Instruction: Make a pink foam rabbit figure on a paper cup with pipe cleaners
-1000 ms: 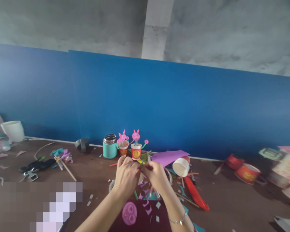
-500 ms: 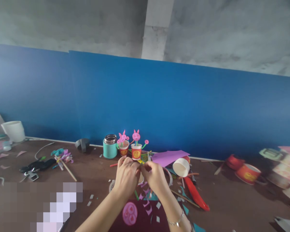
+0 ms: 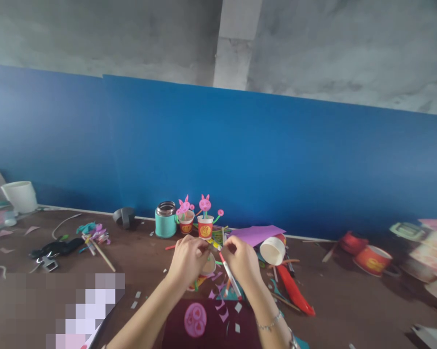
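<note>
My left hand (image 3: 187,257) and my right hand (image 3: 243,259) are raised over the middle of the table, a short gap between them. Thumb and fingers are pinched together on each; whatever they hold is too small to make out. Below and between them stands a paper cup (image 3: 209,264) with green strips at its side. A red and white marker (image 3: 231,276) lies slanting beside my right hand. Just behind are two red and white cups, a left one (image 3: 186,225) and a right one (image 3: 205,229), each with a pink paper animal. A round pink paper piece (image 3: 195,320) lies nearest me.
A teal thermos (image 3: 166,220) stands left of the cups. Purple paper (image 3: 256,235), a tipped white cup (image 3: 273,250) and a long red object (image 3: 294,291) lie to the right. Paper scraps (image 3: 220,293) are scattered below my hands. A blue panel (image 3: 240,160) closes off the back.
My hands have moved apart, the left a little leftward and the right a little rightward. The cup and marker between them now show more plainly.
</note>
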The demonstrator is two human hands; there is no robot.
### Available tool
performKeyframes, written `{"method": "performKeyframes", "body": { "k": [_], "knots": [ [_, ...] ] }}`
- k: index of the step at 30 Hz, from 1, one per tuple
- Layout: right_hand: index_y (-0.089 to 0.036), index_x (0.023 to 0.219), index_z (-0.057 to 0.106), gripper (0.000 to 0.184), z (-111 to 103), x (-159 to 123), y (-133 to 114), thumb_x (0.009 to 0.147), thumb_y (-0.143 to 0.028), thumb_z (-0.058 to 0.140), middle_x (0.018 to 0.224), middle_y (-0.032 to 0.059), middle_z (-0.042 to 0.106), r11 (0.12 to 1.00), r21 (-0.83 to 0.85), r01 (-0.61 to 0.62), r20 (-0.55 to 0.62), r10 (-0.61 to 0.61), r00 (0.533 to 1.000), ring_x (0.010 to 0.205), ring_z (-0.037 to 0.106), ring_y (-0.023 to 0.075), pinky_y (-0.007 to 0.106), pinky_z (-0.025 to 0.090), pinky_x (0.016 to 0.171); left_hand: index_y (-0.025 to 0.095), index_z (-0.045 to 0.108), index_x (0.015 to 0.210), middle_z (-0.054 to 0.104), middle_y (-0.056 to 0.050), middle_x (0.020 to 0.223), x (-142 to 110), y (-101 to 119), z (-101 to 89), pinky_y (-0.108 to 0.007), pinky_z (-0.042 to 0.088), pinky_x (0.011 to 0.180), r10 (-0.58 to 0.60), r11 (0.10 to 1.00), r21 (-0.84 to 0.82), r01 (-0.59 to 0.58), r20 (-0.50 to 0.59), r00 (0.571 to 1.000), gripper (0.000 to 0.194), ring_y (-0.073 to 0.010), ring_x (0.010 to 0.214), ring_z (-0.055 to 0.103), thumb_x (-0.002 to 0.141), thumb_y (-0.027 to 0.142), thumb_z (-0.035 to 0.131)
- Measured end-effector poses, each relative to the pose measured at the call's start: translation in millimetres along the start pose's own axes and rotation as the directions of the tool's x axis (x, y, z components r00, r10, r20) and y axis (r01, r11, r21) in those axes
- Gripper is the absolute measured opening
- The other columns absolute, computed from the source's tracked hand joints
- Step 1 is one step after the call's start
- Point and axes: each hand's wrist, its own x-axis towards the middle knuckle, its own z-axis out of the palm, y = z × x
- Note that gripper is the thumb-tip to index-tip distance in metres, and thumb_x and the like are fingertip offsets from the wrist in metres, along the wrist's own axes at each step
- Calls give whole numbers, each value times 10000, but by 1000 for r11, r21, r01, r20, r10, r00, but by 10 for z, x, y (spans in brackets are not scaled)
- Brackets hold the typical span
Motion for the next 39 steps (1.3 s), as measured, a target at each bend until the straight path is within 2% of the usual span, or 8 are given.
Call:
{"method": "performKeyframes", "body": {
  "k": [4, 8, 10, 12, 16, 19, 29, 39],
  "knots": [
    [-192, 694, 629, 267, -93, 58, 127, 862, -257, 432, 720, 88, 697, 969, -208, -131, 65, 147, 987, 711, 637, 214, 257, 333, 581, 219, 694, 762, 704, -17, 788, 82, -150, -80, -278, 408, 719, -101, 995, -20, 100, -71, 992, 101, -197, 820, 606, 754, 203, 595],
    [-172, 936, 668, 217, -82, -27, 45, 798, -149, 502, 897, 108, 720, 978, -210, -7, 256, 62, 965, 867, 649, 222, 259, 377, 682, 210, 660, 721, 707, -16, 783, 147, -291, -173, -276, 425, 703, -165, 986, -9, 166, -161, 973, 112, -197, 795, 620, 769, 232, 561],
    [-200, 910, 686, 225, -27, -117, -63, 753, -134, 538, 866, 68, 731, 991, -112, 77, 418, -24, 908, 831, 661, 199, 243, 395, 687, 210, 655, 733, 715, -19, 807, 163, -343, -211, -280, 432, 706, -180, 983, -8, 182, -186, 966, 125, -202, 799, 628, 779, 261, 551],
    [-227, 857, 703, 210, 60, -212, -176, 710, -150, 574, 838, 24, 739, 990, -3, 141, 580, -114, 807, 796, 669, 178, 228, 419, 686, 214, 657, 755, 724, -18, 837, 172, -379, -238, -281, 439, 716, -188, 982, -10, 190, -206, 960, 133, -205, 819, 635, 783, 286, 549],
    [-241, 864, 717, 301, 275, -339, -326, 618, -107, 610, 889, 22, 741, 975, -65, 212, 696, -108, 709, 865, 670, 205, 251, 455, 728, 222, 661, 770, 730, -10, 833, 177, -401, -258, -282, 450, 729, -197, 980, -16, 199, -232, 953, 140, -211, 841, 643, 777, 311, 553],
    [-233, 946, 709, 381, 391, -370, -353, 621, -71, 591, 969, 66, 733, 965, -150, 215, 729, -39, 683, 919, 668, 241, 278, 469, 727, 225, 659, 764, 729, -7, 831, 179, -393, -259, -282, 457, 726, -198, 980, -25, 197, -238, 951, 150, -211, 835, 648, 779, 329, 552],
    [-197, 936, 681, 342, 444, -376, -263, 621, -95, 593, 978, 83, 718, 963, -90, 253, 743, -104, 661, 921, 654, 221, 262, 456, 727, 224, 659, 763, 725, -8, 849, 167, -357, -251, -277, 460, 708, -179, 984, -42, 174, -245, 953, 130, -203, 811, 643, 775, 307, 560],
    [-195, 917, 711, 361, 455, -418, -378, 585, -109, 600, 966, 86, 729, 956, -19, 293, 772, -172, 612, 944, 651, 234, 263, 466, 771, 230, 651, 765, 720, -1, 854, 165, -331, -257, -289, 452, 727, -179, 984, -33, 176, -238, 955, 117, -209, 843, 636, 787, 296, 557]
  ]
}}
